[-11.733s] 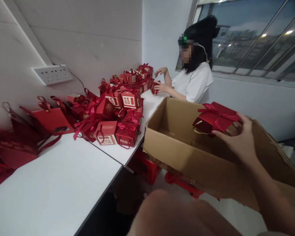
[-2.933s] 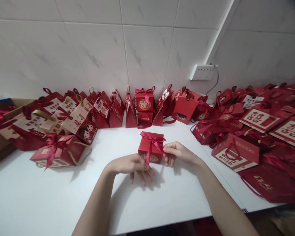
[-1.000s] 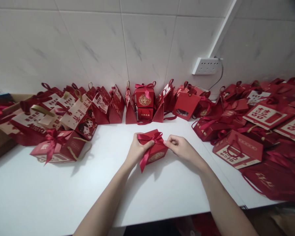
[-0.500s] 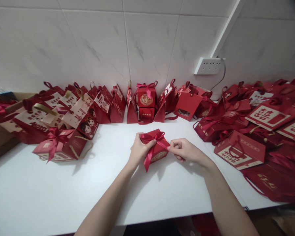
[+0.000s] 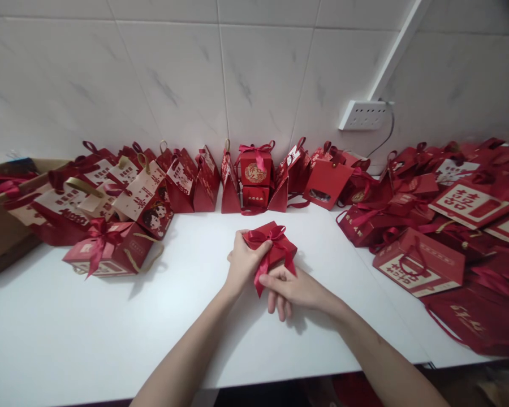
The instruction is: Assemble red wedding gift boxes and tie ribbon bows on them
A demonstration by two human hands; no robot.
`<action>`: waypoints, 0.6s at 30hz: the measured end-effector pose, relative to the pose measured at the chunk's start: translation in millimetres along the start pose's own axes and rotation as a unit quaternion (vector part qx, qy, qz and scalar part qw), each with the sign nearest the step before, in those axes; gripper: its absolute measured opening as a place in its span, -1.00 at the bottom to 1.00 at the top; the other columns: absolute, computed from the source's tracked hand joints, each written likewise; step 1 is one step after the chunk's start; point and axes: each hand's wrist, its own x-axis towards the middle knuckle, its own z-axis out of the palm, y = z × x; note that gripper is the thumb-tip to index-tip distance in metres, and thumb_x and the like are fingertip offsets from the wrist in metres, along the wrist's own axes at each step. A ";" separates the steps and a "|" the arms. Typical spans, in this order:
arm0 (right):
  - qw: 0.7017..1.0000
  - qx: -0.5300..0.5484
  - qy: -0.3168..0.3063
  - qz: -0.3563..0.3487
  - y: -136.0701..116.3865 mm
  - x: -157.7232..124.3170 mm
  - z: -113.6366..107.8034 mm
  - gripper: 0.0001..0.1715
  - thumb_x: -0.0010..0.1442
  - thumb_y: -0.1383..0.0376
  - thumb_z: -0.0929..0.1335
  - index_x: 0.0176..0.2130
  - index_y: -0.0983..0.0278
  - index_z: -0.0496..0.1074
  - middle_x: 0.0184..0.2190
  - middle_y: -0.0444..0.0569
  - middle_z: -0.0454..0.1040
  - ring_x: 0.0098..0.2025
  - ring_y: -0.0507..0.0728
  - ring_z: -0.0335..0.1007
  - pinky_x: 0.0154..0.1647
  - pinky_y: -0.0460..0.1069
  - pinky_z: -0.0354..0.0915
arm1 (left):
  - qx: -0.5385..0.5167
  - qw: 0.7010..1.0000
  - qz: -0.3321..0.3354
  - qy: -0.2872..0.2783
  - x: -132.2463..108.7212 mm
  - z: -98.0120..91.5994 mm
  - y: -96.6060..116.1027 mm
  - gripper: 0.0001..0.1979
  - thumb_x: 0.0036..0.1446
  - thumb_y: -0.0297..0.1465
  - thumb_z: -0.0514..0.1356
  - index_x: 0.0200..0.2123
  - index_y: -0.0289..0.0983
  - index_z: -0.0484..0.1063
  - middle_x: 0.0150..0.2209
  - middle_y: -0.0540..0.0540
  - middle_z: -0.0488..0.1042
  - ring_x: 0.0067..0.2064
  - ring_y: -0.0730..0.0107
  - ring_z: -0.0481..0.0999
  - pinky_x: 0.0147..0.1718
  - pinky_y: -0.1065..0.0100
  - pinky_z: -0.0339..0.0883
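Observation:
A small red gift box with a ribbon bow on top rests on the white table in front of me. My left hand grips its left side, with the thumb pressing on the knot of the bow. The dark red ribbon has a tail hanging down the box's near face. My right hand is closed on that hanging tail, thumb above and fingers curled below. A second tail drapes over the right hand's fingers. The box's near face is largely covered by the right hand.
Red gift boxes line the tiled wall at the back. A bow-tied box sits at left beside a cardboard box. Red boxes and bags pile up at right. A power socket hangs on the wall.
My right hand has left the right-hand ribbon end and moved left and nearer, onto the hanging tail. The left hand keeps its hold on the box. The view has shifted slightly.

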 end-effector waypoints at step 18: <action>0.990 -0.104 -0.100 -0.008 -0.2 -3.1 -14.9 -0.72 0.12 0.35 0.23 -0.60 0.30 0.21 -0.76 -0.25 0.27 -0.77 -0.12 0.20 -0.73 -0.23 0.10 | 0.002 1.000 0.000 -0.003 2.2 -0.2 -2.5 -0.60 -0.10 -0.22 0.33 -0.24 -0.20 0.25 -0.33 -0.01 0.44 -0.25 0.30 0.46 -0.10 0.23 0.22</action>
